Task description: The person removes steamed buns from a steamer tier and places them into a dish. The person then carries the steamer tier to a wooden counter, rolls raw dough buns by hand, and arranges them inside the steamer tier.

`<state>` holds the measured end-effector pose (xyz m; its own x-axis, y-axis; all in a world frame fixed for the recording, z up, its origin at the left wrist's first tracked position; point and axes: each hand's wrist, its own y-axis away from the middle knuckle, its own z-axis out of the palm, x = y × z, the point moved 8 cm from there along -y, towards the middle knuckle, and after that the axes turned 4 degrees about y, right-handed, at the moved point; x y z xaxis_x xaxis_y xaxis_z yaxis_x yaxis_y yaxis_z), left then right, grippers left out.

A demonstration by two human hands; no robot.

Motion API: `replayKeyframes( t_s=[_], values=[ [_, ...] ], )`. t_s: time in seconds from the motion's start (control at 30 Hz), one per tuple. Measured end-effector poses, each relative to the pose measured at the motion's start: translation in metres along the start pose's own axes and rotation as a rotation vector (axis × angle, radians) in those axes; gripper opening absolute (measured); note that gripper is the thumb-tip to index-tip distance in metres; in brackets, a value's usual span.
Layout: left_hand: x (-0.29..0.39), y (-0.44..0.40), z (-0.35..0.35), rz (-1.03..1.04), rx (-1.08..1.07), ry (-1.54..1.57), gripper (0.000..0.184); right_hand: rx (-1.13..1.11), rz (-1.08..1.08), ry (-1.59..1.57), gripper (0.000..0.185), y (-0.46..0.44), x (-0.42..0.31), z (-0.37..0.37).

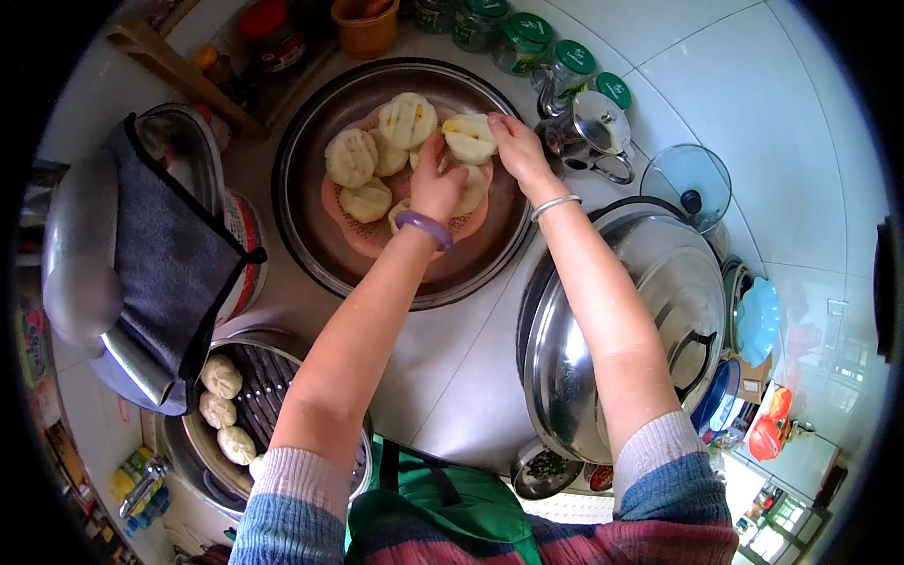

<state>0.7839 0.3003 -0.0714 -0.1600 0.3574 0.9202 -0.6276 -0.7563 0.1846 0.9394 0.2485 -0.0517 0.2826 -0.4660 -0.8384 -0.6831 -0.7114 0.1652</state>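
A large dark round pan [282, 202] holds a pink perforated tray [341, 221] with several pale, flattish steamed buns [349, 157] on it. With fingers closed on its right edge, my right hand [520, 155] holds a steamed bun [469, 137] with a yellowish groove across its top, at the pan's right side. My left hand [438, 188] reaches down among the buns just left of it, its fingers curled. What those fingers grip, if anything, is partly hidden by the hand. A purple bangle circles my left wrist, a silver one my right.
A steamer [193, 443] with round pleated buns stands lower left, beneath a pot lid wrapped in a dark cloth [174, 254]. At right lie a big metal lid [603, 273], a teapot [586, 132] and a glass lid [686, 179]. Green-capped jars [523, 42] line the wall.
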Motion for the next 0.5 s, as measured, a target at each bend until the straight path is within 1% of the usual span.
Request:
replayKeyframes(
  t_s=[0.17,0.33,0.37,0.4,0.43,0.47,0.5],
  values=[
    [-0.002,0.002,-0.003,-0.007,0.002,0.008,0.070,0.034,-0.009,0.069,0.044,0.002,-0.004,-0.003],
    [-0.001,0.008,-0.007,-0.029,0.039,-0.016,0.066,0.133,-0.033,0.271,0.044,0.008,-0.021,-0.018],
    [0.004,0.014,-0.006,-0.014,0.026,-0.057,0.065,0.161,-0.043,0.298,0.044,0.011,-0.028,-0.022],
    [0.016,0.025,-0.004,0.003,0.015,-0.102,0.063,0.239,-0.124,0.337,0.043,0.018,-0.042,-0.029],
    [0.023,0.037,-0.004,0.021,0.006,-0.149,0.062,0.274,-0.135,0.289,0.042,0.019,-0.049,-0.035],
    [0.021,0.051,-0.006,0.080,0.025,-0.126,0.055,0.327,-0.182,0.272,0.043,0.020,-0.052,-0.041],
    [0.077,0.089,0.005,0.197,0.017,-0.393,0.046,0.340,-0.227,0.237,0.043,0.032,-0.068,-0.047]
  ],
)
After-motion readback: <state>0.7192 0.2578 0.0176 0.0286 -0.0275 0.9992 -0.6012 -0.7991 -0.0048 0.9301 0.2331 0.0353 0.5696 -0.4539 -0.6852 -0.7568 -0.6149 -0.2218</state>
